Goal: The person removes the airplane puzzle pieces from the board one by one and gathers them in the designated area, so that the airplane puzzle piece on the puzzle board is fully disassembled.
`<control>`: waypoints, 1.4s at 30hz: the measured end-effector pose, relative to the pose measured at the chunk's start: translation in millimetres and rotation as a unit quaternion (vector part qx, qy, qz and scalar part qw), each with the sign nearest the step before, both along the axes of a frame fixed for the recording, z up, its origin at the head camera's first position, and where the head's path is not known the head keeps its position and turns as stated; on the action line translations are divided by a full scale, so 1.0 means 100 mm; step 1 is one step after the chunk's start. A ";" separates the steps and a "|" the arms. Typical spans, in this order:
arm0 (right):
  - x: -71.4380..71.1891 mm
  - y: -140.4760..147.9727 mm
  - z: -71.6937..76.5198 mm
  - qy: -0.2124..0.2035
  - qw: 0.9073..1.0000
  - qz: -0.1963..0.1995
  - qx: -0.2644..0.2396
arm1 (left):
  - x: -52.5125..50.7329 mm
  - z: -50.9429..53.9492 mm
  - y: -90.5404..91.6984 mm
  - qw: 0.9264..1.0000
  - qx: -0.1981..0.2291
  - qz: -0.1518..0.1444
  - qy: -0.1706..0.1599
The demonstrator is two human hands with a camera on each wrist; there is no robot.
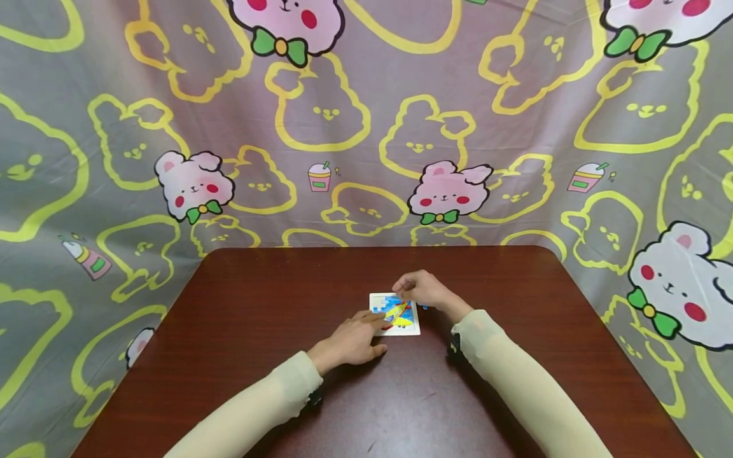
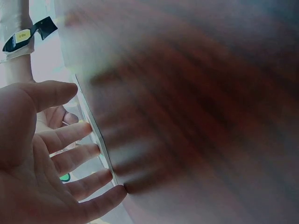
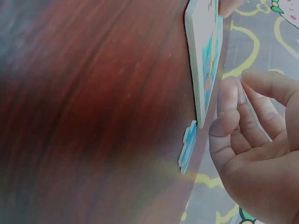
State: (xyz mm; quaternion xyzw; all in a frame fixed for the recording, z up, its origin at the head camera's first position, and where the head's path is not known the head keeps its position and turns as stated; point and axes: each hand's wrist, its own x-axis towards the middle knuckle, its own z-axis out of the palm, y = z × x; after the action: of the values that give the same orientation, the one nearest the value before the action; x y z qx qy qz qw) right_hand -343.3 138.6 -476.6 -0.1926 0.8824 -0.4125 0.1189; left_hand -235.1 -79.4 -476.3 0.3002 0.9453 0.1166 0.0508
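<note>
A small jigsaw board (image 1: 403, 332) with a white frame and a blue, yellow and red picture lies flat on the table. My left hand (image 1: 350, 338) rests at its left edge, fingers spread and nearly straight, covering part of the picture. Above the board's upper right corner, my right hand (image 1: 426, 289) pinches a thin piece (image 3: 256, 114) between thumb and fingers. Only its pale edge shows in the right wrist view, so its picture is hidden. A loose blue jigsaw piece (image 3: 188, 147) lies on the table just beyond the board's right side, partly behind the right hand in the head view.
The brown wooden table (image 1: 258, 299) has rounded far corners. A patterned cloth (image 1: 366, 127) hangs behind and on both sides of it. Each wrist wears a dark strap, one of them (image 2: 23, 37) visible in the left wrist view.
</note>
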 end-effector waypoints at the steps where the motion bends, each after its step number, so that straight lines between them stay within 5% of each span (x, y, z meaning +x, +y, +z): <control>1: 0.00 -0.01 0.00 0.000 1.000 -0.001 0.003 | 0.00 0.00 0.00 1.000 -0.001 0.000 0.000; 42: 0.00 -0.34 0.00 -0.001 0.997 0.069 0.022 | -0.02 0.01 0.00 1.000 0.000 -0.001 0.001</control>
State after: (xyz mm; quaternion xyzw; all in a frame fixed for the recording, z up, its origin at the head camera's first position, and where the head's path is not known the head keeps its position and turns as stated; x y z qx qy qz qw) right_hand -343.5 104.5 -476.6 -0.2500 0.8757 -0.3840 0.1526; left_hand -237.0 -79.7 -475.8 0.3014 0.9450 0.1164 0.0498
